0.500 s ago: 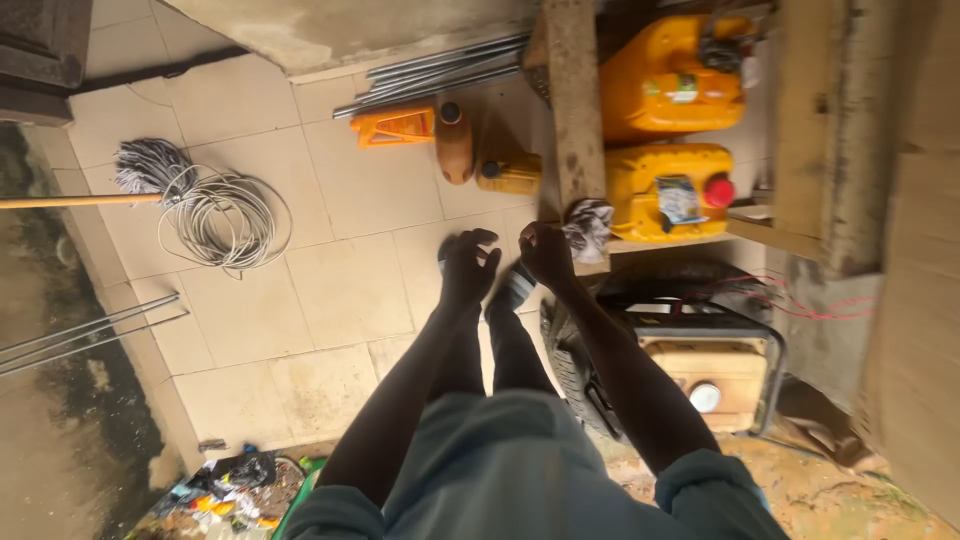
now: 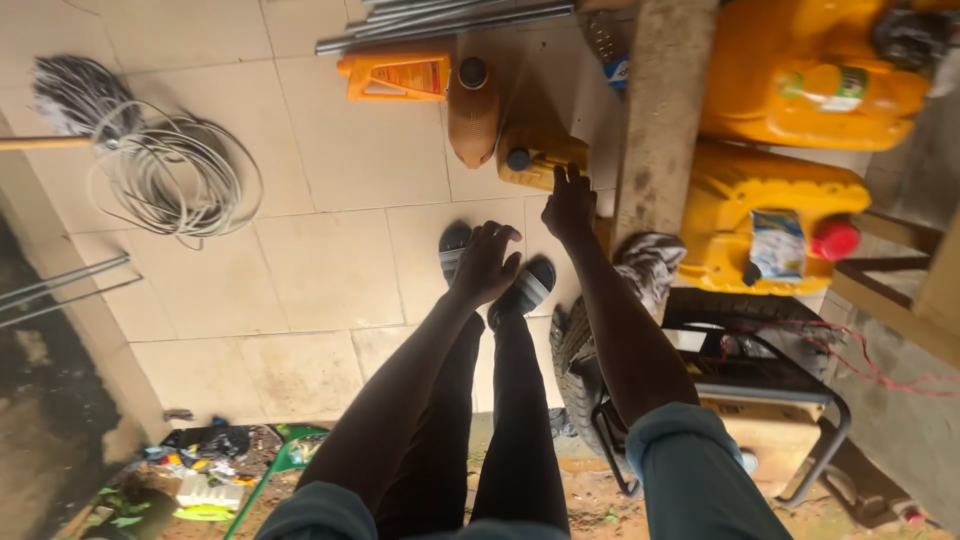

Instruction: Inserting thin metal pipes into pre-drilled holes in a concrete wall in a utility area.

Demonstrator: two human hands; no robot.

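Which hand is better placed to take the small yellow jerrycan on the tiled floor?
Probably the right hand: its fingertips almost touch the small yellow jerrycan. The left hand hovers lower, over the sandals.

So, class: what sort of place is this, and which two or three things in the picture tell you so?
Probably a backyard work or storage area beside a house. Yellow jerrycans are stacked by a wooden post, a generator in a metal frame stands on the dirt, and a coil of wire lies on the tiled floor.

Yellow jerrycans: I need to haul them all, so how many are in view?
3. A small one on the tiles by the right hand, and two large ones right of the wooden post. More may be hidden.
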